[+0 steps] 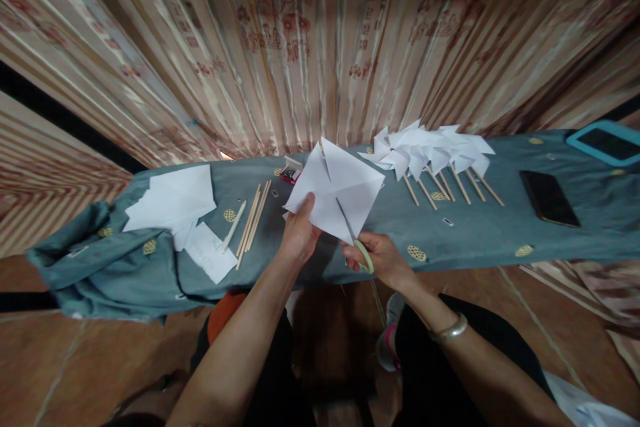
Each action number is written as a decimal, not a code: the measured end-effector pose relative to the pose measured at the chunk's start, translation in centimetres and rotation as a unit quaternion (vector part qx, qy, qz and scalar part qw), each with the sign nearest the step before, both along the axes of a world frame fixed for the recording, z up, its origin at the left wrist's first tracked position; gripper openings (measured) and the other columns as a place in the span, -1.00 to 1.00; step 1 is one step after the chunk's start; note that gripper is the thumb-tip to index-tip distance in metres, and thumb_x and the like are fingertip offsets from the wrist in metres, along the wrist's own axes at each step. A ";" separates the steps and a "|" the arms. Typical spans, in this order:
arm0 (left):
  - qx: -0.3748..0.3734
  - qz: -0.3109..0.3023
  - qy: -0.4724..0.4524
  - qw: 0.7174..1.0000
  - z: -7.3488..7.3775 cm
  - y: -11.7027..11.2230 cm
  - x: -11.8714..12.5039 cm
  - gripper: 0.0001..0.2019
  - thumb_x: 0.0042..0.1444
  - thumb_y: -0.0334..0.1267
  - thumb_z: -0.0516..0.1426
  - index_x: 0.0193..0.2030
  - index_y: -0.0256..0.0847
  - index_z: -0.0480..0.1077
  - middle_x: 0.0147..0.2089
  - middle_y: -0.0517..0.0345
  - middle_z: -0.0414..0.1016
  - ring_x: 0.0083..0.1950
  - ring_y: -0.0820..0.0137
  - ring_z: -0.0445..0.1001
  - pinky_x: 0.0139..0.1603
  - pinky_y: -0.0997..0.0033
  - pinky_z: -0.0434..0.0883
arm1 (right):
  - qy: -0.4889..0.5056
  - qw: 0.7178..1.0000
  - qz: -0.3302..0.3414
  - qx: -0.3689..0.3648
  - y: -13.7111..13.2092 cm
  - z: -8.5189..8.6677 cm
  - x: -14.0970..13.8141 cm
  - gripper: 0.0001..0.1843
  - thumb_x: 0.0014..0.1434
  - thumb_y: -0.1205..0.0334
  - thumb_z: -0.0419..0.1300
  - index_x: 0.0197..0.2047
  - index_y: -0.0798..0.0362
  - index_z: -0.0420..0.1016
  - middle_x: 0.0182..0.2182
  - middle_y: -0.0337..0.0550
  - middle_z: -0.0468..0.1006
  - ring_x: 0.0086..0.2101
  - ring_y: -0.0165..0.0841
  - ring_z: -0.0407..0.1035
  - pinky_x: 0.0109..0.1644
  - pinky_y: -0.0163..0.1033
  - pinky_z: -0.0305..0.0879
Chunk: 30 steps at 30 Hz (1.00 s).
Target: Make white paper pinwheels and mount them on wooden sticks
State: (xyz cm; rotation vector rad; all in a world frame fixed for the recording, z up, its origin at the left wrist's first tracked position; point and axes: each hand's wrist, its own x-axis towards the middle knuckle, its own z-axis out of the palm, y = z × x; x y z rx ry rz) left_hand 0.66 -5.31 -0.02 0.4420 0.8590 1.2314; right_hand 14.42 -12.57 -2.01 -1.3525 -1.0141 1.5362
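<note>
My left hand (299, 233) grips the lower left edge of a white square paper sheet (335, 190) that carries diagonal cuts, holding it up over the table's front edge. My right hand (381, 259) is closed on scissors with a pale green handle (364, 255); their blades reach into the sheet's lower corner. A bangle sits on my right wrist. The table is covered with a grey-blue cloth (480, 233).
Several finished white paper pinwheels on sticks (433, 153) lie at the back right. Loose white sheets (173, 203) and thin wooden sticks (253, 220) lie left. A dark phone (549, 198) and a tablet in a blue case (607, 143) rest far right. A striped curtain hangs behind.
</note>
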 end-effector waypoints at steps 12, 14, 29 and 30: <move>0.008 0.009 -0.002 1.000 0.0 0.1 -0.1 -0.73 0.09 -0.32 0.24 -0.05 -0.28 0.46 -0.16 0.05 0.61 -0.20 0.36 0.57 -0.04 0.34 0.47 | -0.003 1.000 0.016 0.006 0.0 -0.1 -0.1 -0.43 -0.27 -0.25 0.41 -0.41 0.07 0.47 -0.66 -0.30 0.46 -0.63 -0.49 0.27 -0.54 -0.35 0.17; 0.004 0.013 0.000 1.000 0.1 0.4 -0.4 -0.75 0.09 -0.32 0.24 -0.07 -0.29 0.47 -0.15 0.03 0.62 -0.17 0.34 0.58 -0.01 0.32 0.47 | -0.004 0.999 0.041 0.005 -0.1 -0.2 0.0 -0.44 -0.23 -0.25 0.40 -0.39 0.07 0.47 -0.62 -0.29 0.49 -0.61 -0.49 0.30 -0.52 -0.36 0.19; 0.027 0.088 0.011 0.996 0.2 2.4 -3.8 -0.73 0.09 -0.42 0.21 -0.04 -0.20 0.44 -0.14 0.07 0.63 -0.07 0.32 0.60 0.02 0.34 0.51 | -0.064 0.994 0.083 -0.017 0.0 0.1 5.0 -0.44 -0.16 -0.25 0.38 -0.35 0.09 0.46 -0.55 -0.26 0.49 -0.55 -0.48 0.30 -0.46 -0.34 0.21; 0.029 0.082 0.014 0.996 0.1 2.3 -3.8 -0.73 0.08 -0.43 0.21 -0.05 -0.21 0.45 -0.15 0.07 0.63 -0.07 0.31 0.60 0.02 0.32 0.51 | -0.067 0.996 0.062 -0.012 0.2 0.2 5.3 -0.43 -0.18 -0.26 0.38 -0.35 0.09 0.47 -0.55 -0.26 0.49 -0.55 -0.48 0.31 -0.45 -0.33 0.22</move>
